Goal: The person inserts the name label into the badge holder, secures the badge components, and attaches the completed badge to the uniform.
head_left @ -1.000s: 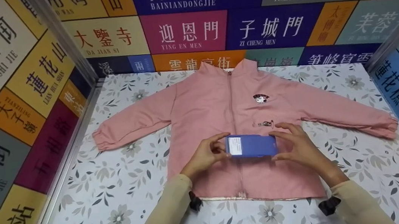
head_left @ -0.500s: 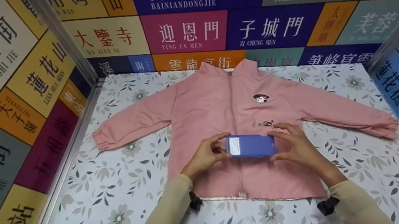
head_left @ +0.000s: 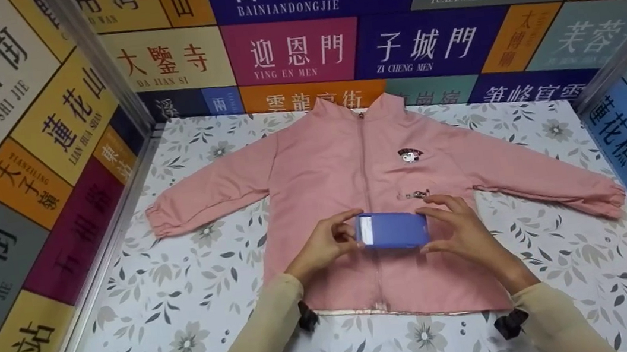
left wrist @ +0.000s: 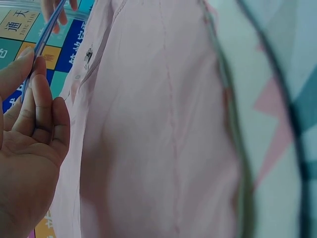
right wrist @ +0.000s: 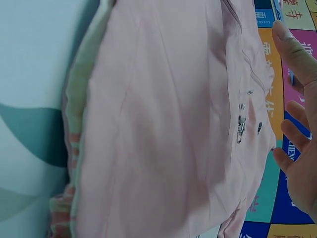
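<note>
A flat blue rectangular case (head_left: 395, 230) with a narrow white strip near its left end hangs level over the lower middle of a pink zip jacket (head_left: 314, 182). My left hand (head_left: 322, 244) pinches its left end between thumb and fingers. At the right end my right hand (head_left: 461, 229) holds it, index finger at the upper corner and thumb at the lower. The left wrist view shows the case (left wrist: 43, 37) edge-on and thin, with the left thumb and fingers on it. In the right wrist view only a sliver of the case shows beside the right thumb (right wrist: 292, 47).
The jacket lies face up, zipped, sleeves spread, with a small dog patch (head_left: 409, 155) and a metal-trimmed pocket (head_left: 417, 194) on its chest. Under it is a white floral tablecloth (head_left: 184, 341). Sign-printed panels (head_left: 292, 50) wall the back and sides.
The right hand has shifted slightly left, bringing the case's right end closer to the left hand. Its white strip shows narrower than before. The left hand and jacket look the same.
</note>
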Tool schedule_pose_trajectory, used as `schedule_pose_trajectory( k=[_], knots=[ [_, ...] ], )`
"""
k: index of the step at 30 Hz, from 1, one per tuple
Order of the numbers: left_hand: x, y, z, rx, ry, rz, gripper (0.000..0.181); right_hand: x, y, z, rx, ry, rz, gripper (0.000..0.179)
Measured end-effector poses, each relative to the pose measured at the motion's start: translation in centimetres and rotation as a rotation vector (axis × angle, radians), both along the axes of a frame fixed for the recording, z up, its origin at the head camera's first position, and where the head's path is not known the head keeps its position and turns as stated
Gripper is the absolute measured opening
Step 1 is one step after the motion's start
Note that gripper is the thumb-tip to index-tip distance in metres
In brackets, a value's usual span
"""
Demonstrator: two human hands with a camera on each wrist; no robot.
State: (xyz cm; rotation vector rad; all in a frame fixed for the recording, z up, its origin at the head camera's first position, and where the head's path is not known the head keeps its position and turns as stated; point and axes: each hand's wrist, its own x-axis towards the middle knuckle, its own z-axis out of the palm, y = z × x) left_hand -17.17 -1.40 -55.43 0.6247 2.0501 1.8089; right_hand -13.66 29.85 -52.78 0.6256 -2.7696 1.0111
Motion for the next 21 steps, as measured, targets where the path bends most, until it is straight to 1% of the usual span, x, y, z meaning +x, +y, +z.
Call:
schedule_pose_trajectory(
  k=[7, 15, 21],
  knots=[
    [0.01, 0.13, -0.04, 0.015, -0.002, -0.003, 0.069, 0.0, -0.28, -0.06, -0.016, -0.009, -0.008, 0.08],
    [0.02, 0.24, -0.01, -0.004, -0.01, -0.003, 0.069, -0.02, -0.58, 0.07, -0.002, 0.003, -0.009, 0.08],
    [0.0, 0.26, -0.01, -0.006, -0.014, 0.001, 0.069, 0.07, -0.6, 0.04, -0.014, 0.008, -0.006, 0.08]
  ],
)
